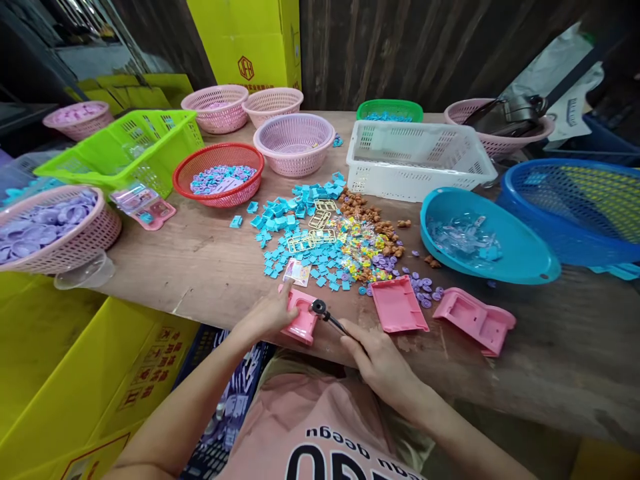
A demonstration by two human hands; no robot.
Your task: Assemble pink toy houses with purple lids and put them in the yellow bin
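My left hand (270,312) holds a pink plastic casing (303,328) down at the table's front edge, its fingers closed on the casing's left side. My right hand (377,355) grips the handle of a small hammer (319,307), whose dark round head is over the casing's right edge; I cannot tell if they touch. Just behind the casing lies a printed card (297,272). To the right are a pink tray-shaped part (400,303) and another pink casing (475,319).
Small blue plastic parts (285,215), brown figures (373,213), beaded packets (357,247) and purple discs (425,288) are heaped mid-table. Around them stand a red basket (219,197), a white basket (425,179), a blue bowl (515,257) and a green basket (170,133).
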